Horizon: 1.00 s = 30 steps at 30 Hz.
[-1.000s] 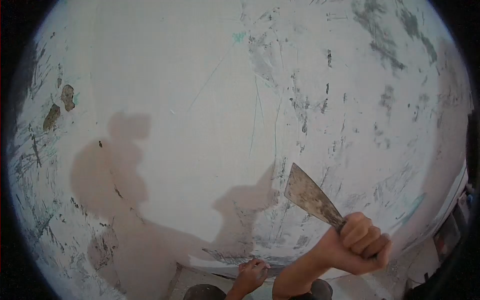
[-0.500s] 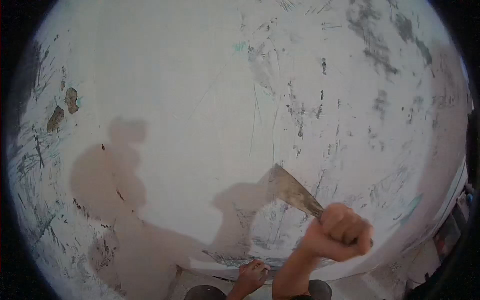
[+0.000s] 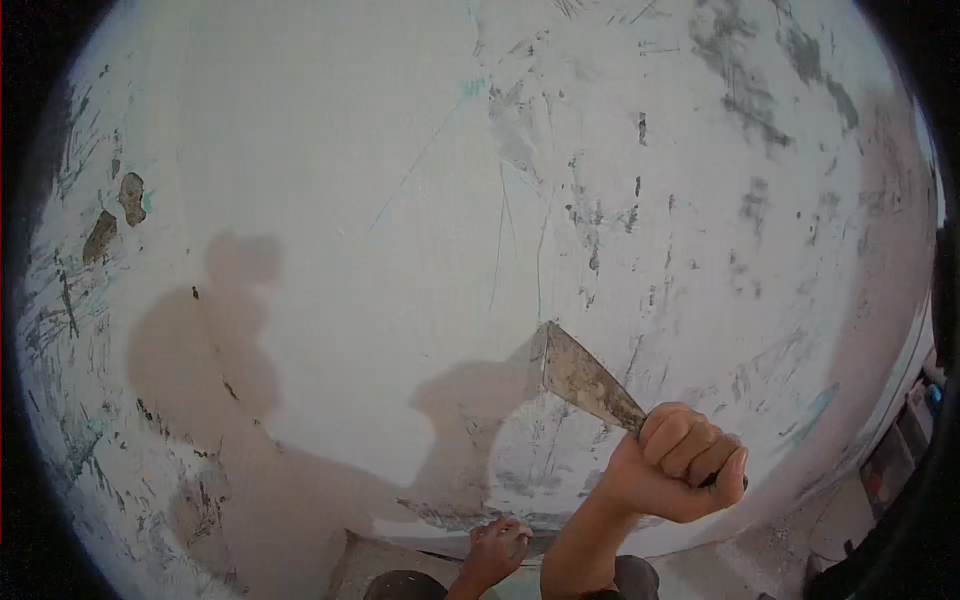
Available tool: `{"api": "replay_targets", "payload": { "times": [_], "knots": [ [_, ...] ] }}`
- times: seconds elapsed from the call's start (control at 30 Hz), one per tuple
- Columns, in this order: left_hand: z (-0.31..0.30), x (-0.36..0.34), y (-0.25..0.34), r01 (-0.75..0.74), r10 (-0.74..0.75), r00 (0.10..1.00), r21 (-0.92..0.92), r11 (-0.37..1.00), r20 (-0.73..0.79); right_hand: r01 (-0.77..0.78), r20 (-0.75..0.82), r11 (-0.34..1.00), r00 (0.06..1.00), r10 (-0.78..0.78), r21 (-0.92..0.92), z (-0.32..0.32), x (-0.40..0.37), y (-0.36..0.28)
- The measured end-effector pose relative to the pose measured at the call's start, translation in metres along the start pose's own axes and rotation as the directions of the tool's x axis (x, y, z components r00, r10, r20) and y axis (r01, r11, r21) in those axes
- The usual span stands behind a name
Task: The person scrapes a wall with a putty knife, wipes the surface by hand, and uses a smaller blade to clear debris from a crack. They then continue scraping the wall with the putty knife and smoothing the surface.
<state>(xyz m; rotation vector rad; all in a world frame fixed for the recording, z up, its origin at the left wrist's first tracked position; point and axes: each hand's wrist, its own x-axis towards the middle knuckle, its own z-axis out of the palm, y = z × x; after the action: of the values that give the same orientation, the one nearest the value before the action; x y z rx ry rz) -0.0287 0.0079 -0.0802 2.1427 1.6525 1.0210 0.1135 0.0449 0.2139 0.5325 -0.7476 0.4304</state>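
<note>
My right hand (image 3: 690,460) is wrapped round the handle of a metal scraper (image 3: 590,382), low and right of centre. The scraper's wide blade points up and left, its edge at the wall (image 3: 330,200). Dark marks, scratches and scraped patches cover the wall's right side. My left hand (image 3: 500,545) is low, near the wall's bottom edge, with its fingers curled; a small pale thing shows at the fingertips, too small to name.
Shadows of a head and arms fall on the wall's lower left. Two chipped holes (image 3: 131,198) show at the far left. My knees are at the bottom edge, above the floor (image 3: 700,578). Dark objects (image 3: 890,465) stand at the lower right.
The view has shifted slightly, so the wall marks and shadows sit a little further left. The scraper and both hands have hardly moved in the frame.
</note>
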Motion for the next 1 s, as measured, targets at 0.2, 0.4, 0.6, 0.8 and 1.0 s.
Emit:
{"api": "replay_targets", "payload": {
  "times": [0.2, 0.4, 0.6, 0.8, 1.0],
  "knots": [
    [0.0, 0.0, 0.001, -0.011, 0.011, 1.0, 0.019, 1.0, 0.019, 0.033, -0.071, 0.989, 0.997, -0.043, -0.142, 0.0, -0.003, -0.003],
    [0.003, -0.003, -0.008, -0.018, 0.018, 1.0, -0.001, 1.0, -0.023, 0.105, 0.052, 0.979, 0.994, -0.098, -0.176, 0.015, 0.006, -0.018],
    [0.004, -0.001, -0.005, -0.019, 0.019, 1.0, 0.006, 1.0, -0.01, 0.096, 0.101, 0.964, 0.992, -0.072, -0.249, 0.015, 0.008, -0.03],
    [0.0, -0.002, 0.001, 0.006, -0.004, 1.0, 0.073, 0.997, -0.025, 0.024, -0.118, 0.997, 0.993, -0.015, 0.072, 0.013, 0.005, -0.01],
    [0.002, 0.0, -0.002, 0.016, -0.015, 1.0, 0.042, 0.999, -0.019, 0.003, -0.009, 1.0, 1.0, -0.003, 0.016, 0.006, 0.005, 0.002]
  ]
}}
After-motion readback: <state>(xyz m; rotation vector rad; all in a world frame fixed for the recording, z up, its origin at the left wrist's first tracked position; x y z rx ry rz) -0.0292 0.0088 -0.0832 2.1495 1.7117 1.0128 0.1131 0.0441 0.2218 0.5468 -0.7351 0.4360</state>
